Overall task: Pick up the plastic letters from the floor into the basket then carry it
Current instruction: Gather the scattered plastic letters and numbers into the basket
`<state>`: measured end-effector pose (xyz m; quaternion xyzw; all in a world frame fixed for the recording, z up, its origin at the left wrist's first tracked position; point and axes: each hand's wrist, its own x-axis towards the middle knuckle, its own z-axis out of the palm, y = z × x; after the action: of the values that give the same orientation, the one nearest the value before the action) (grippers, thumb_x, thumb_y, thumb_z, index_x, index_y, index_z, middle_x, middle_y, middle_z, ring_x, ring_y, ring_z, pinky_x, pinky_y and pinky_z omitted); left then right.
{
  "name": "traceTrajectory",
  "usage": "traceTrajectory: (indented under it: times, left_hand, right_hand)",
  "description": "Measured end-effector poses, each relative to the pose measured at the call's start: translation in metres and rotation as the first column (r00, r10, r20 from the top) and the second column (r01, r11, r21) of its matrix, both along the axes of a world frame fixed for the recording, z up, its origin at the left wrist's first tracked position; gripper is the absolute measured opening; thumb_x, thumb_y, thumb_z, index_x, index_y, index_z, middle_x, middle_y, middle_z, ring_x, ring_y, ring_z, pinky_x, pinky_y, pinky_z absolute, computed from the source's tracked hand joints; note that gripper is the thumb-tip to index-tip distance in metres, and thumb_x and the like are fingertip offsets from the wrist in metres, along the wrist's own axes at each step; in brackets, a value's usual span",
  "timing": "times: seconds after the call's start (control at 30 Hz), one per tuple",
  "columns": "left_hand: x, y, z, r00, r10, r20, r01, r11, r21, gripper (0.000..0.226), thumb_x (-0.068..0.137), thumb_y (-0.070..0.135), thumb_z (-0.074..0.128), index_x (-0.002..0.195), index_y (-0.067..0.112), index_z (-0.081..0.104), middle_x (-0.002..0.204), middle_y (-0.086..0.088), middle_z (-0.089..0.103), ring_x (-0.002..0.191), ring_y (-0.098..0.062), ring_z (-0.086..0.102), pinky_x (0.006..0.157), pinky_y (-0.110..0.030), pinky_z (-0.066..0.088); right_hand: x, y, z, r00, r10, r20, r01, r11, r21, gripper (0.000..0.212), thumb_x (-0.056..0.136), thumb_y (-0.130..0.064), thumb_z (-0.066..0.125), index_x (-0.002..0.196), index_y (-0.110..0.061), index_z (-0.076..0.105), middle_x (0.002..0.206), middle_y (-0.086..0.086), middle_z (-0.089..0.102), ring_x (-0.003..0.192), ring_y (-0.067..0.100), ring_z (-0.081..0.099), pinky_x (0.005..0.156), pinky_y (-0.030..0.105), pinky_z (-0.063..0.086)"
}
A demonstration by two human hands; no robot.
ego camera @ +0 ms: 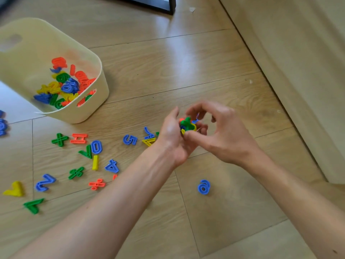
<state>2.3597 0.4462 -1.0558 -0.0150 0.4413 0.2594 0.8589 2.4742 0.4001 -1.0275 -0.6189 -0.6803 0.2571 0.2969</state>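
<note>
A cream plastic basket (97,101) stands on the wooden floor at the left, holding several coloured plastic letters and numbers (65,83). My left hand (173,135) cups a small bunch of coloured pieces (187,125) above the floor. My right hand (222,135) meets it from the right, fingers curled around the same bunch. Loose pieces lie on the floor to the left: a blue 5 (130,140), an orange H (79,138), a green plus (59,139), a blue 4 (112,166). A blue 6 (203,186) lies alone below my hands.
A beige sofa or upholstered base (308,71) runs along the right side. A dark frame (168,5) leans at the top. More blue pieces (2,126) lie at the far left edge. A white mat (13,107) sits behind the basket.
</note>
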Motion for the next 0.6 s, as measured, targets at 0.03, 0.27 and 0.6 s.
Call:
traceTrajectory:
  times: [0.03,0.27,0.6]
  left_hand:
    - [-0.002,-0.001,0.003,1.000,-0.024,-0.013,0.024,0.999,0.021,0.053,0.100,0.050,0.037,0.084,0.005,0.060,0.076,-0.009,0.057,0.054,-0.017,0.057,0.050,-0.023,0.051]
    - [-0.032,0.006,0.002,0.934,0.071,-0.350,0.001,0.979,0.202,0.037,0.099,0.033,0.051,0.067,0.015,0.044,0.058,-0.003,0.045,0.038,-0.009,0.042,0.030,-0.013,0.024]
    - [-0.046,-0.032,-0.002,0.895,-0.162,-0.416,0.266,0.942,0.204,0.042,0.101,0.041,0.042,0.080,0.008,0.058,0.070,-0.009,0.056,0.059,-0.020,0.057,0.048,-0.023,0.049]
  right_hand:
    - [-0.002,-0.001,0.000,0.999,0.042,0.012,-0.042,0.999,-0.021,0.031,0.072,-0.030,0.077,0.101,-0.021,0.069,0.094,-0.005,0.066,0.091,0.007,0.059,0.075,0.009,0.038]
    - [0.008,-0.057,-0.013,0.952,0.124,0.279,-0.026,0.943,-0.332,0.040,0.070,-0.056,0.069,0.099,-0.032,0.056,0.096,-0.014,0.055,0.086,0.009,0.056,0.072,0.029,0.046]
    - [-0.008,-0.074,-0.029,0.980,0.056,0.193,-0.011,0.974,-0.224,0.021,0.072,-0.028,0.070,0.090,-0.024,0.060,0.088,-0.008,0.058,0.078,0.012,0.058,0.068,0.025,0.046]
